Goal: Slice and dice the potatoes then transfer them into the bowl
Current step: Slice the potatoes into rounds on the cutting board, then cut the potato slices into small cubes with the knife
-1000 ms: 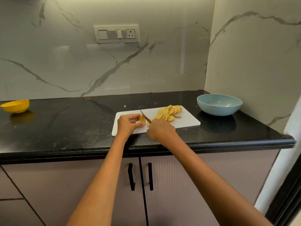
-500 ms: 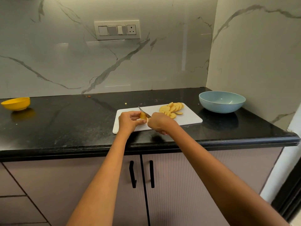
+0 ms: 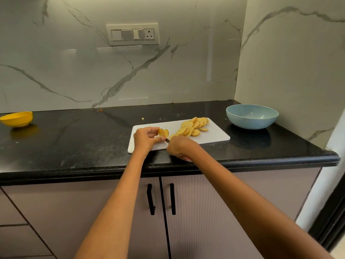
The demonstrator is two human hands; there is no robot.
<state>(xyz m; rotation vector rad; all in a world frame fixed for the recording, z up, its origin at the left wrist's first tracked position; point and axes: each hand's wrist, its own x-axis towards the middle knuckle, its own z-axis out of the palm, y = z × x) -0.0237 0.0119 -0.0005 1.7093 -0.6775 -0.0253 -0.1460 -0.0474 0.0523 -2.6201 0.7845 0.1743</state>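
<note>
A white cutting board (image 3: 214,136) lies on the black counter. On its left part my left hand (image 3: 146,138) pinches the last stub of a potato (image 3: 162,132), with a fresh slice leaning beside it. My right hand (image 3: 180,147) grips a knife (image 3: 167,140); only a short bit of blade shows between the hands, low on the board, and a reddish handle end peeks out under the fist. A heap of round potato slices (image 3: 194,126) covers the board's far middle. The light blue bowl (image 3: 252,116) stands to the right of the board, with nothing visible inside.
A small yellow bowl (image 3: 16,118) sits at the far left of the counter (image 3: 74,143). A tiny potato scrap (image 3: 142,119) lies behind the board. Marble walls close the back and right. Cabinet doors with black handles (image 3: 161,199) are below the counter edge.
The knife blade has come down from its raised angle over the potato stub to the board. One more slice now stands free next to the stub.
</note>
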